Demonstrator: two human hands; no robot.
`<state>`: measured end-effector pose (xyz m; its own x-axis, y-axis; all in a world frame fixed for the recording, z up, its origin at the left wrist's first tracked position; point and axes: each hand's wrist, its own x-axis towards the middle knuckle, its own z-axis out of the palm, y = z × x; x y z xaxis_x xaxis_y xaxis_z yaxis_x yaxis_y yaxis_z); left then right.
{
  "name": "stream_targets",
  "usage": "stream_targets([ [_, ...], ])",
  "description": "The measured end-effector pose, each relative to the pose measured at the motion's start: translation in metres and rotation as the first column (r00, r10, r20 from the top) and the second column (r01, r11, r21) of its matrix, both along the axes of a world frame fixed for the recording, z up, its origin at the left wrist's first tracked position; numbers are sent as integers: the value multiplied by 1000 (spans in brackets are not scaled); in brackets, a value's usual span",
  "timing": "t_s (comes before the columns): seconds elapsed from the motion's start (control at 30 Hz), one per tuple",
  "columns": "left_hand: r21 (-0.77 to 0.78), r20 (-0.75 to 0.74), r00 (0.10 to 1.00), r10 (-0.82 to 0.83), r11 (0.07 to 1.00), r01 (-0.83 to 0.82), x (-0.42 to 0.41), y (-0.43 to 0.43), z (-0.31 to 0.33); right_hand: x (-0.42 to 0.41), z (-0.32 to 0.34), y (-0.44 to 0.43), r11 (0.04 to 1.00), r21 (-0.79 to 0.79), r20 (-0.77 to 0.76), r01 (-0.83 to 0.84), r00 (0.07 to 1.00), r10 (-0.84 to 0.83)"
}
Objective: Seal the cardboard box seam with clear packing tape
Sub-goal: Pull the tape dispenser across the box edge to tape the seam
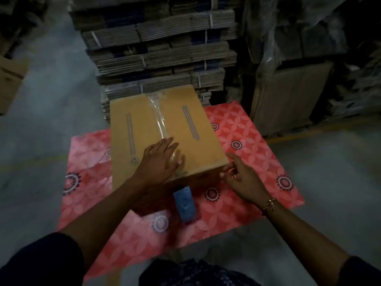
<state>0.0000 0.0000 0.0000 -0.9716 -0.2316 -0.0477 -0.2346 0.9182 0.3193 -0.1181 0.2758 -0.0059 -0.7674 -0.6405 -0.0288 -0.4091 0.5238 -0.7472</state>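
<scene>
Cardboard box (165,137) sat on pink patterned mat (247,145), flaps shut. Clear packing tape (157,118) ran along centre seam of box, wrinkled at far end. Left hand (158,159) pressed flat on tape near box's front edge, fingers (169,142) spread, gripping nothing. Right hand (240,178) open at box's front right corner, fingertips touching edge, holding nothing. Likely smoothing step: best pressed firmly outward from seam, tail folded down over front face, bubbles chased out. Blue object (184,205), maybe tape cutter, lay on mat just in front of box. Bundled flat cartons (156,48) stacked behind box. Grey concrete floor (51,96), dim storeroom.
</scene>
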Motion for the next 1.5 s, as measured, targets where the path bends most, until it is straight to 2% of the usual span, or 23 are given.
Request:
stream_targets([
  [0.1,-26,17,997,-79,997,79,11,-13,-11,34,-20,-16,997,74,91,-32,996,25],
  [0.27,-61,115,947,-299,950,307,25,-26,-38,90,-65,-41,977,203,250,-66,968,13],
  [0.33,-94,127,927,-353,926,365,30,-28,-50,107,-84,-54,985,166,303,-39,953,-13],
  [0.43,-215,86,930,-359,904,369,35,-28,-65,123,-112,-72,989,132,369,60,923,-105],
  [0.63,-278,19,940,-340,902,331,37,-27,-73,148,-86,-81,975,141,316,172,925,-209],
  [0.87,-287,3,953,-301,913,290,32,-22,-74,167,-53,-55,981,95,209,172,960,-188],
  [1.23,-349,-44,967,-252,910,222,32,-9,-66,157,-19,-53,944,312,-4,104,994,-108],
  [1.5,-347,-12,973,-229,914,211,33,-6,-65,163,-5,-42,915,398,-11,56,998,-56],
])
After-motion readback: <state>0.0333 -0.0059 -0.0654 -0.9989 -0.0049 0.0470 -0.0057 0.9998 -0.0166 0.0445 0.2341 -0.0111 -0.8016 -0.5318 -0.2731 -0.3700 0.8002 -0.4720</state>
